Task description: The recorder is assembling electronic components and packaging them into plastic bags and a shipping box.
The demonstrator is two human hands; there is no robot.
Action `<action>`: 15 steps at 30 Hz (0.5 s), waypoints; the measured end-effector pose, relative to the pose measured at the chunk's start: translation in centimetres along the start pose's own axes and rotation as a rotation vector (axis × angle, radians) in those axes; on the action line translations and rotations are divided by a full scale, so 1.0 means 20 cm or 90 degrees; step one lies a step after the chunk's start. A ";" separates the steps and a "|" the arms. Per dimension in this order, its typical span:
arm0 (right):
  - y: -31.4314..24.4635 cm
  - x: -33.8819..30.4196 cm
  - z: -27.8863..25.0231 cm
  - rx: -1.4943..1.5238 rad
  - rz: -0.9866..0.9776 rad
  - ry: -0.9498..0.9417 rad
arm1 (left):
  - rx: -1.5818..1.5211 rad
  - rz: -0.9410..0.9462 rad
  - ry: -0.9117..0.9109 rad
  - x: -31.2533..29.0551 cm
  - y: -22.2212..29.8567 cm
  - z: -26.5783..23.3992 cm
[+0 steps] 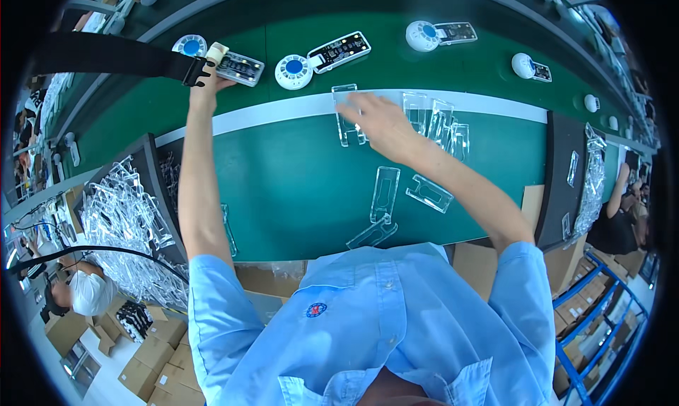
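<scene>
On the green belt, my left hand (203, 84) is at the upper left, partly hidden by a black strap and buckle. Its fingers close on the left end of a white device with an open circuit board (242, 68); a pale cover shows on one finger. My right hand (384, 125) reaches over the pale rail, its fingers bent onto a clear plastic frame (344, 132). More clear frames (440, 119) lean on the rail to its right. Nearer me, loose clear frames (385, 194) lie on the green work surface (297, 194).
Farther along the belt lie more white devices with round blue-centred heads (293, 72). A heap of clear plastic parts (124, 225) fills the left side. A dark foam-like ledge (559, 172) borders the right. Cardboard boxes (159, 360) and other people are beyond.
</scene>
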State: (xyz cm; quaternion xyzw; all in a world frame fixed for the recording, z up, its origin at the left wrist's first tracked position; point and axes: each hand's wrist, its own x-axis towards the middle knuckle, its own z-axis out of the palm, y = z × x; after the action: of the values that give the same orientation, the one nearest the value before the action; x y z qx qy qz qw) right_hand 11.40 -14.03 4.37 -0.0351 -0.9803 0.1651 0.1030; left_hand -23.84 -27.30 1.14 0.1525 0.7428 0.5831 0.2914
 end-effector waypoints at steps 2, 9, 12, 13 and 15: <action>0.02 0.00 0.06 -0.062 -0.028 -0.024 | 0.066 -0.057 0.000 0.15 -0.03 -0.08; 0.20 0.03 0.06 -0.124 -0.182 -0.079 | 0.298 0.466 0.137 0.04 -0.33 -0.16; 0.21 -0.01 0.06 -0.087 -0.257 -0.092 | 0.418 0.031 0.003 -0.33 -0.04 0.38; 0.19 -0.01 0.06 -0.075 -0.293 -0.086 | 0.310 -0.090 -0.035 -0.39 0.03 0.46; 0.11 -0.08 0.06 -0.090 -0.299 -0.048 | 0.232 -0.081 0.016 -0.42 0.03 0.48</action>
State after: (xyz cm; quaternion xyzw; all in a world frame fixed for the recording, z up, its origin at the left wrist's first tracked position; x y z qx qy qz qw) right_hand 12.78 -12.56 2.33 0.1924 -0.9738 0.0690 0.0994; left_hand -11.44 -24.37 2.42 0.1480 0.8477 0.4214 0.2863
